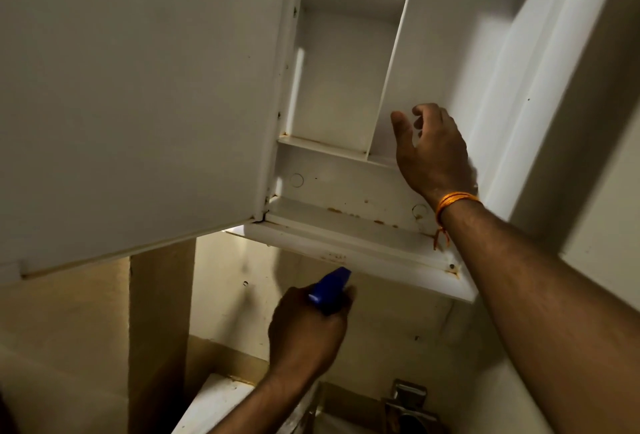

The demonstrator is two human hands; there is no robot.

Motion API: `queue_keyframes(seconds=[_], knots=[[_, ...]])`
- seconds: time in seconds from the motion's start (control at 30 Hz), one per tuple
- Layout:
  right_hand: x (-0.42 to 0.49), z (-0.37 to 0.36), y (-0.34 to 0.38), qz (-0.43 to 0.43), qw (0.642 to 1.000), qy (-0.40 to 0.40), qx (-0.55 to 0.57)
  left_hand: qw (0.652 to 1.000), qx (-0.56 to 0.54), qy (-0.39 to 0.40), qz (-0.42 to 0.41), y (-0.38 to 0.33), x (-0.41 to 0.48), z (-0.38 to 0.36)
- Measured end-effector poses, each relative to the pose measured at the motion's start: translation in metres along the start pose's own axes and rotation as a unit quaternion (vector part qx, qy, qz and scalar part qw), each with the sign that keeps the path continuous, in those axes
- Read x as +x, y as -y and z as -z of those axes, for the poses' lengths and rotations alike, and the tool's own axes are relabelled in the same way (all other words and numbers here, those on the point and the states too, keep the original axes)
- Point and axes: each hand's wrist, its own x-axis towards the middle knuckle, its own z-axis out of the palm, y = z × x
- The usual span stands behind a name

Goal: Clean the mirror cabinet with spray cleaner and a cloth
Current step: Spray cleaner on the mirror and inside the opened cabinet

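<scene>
Overhead, the mirror cabinet [341,80] is hanging open, its door [138,87] standing out left of the right hand [433,153]. That hand is reaching inside with fingers loosely curled, holding nothing. Below it, the left hand [304,333] is gripping a blue spray bottle [330,290], which is pointing up just under the cabinet's bottom edge.

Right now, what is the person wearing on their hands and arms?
No gloves, and no sleeves show. The right hand has an orange thread tied round its wrist, with a loose end dangling. The left hand and its wrist wear nothing I can see.
</scene>
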Motion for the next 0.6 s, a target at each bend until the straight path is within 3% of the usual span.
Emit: queue_keyframes(seconds=[0.2, 0.4, 0.6], knots=[[0.000, 0.000, 0.001, 0.003, 1.000, 0.001, 0.003, 0.984, -0.136, -0.085, 0.081, 0.018, 0.021, 0.034], [-0.001, -0.001, -0.002, 0.007, 1.000, 0.000, 0.001, 0.979, -0.105, -0.152, 0.084, 0.027, 0.026, 0.050], [-0.001, -0.001, -0.001, 0.009, 1.000, 0.003, -0.001, 0.986, -0.138, -0.050, 0.076, 0.013, 0.015, 0.043]])
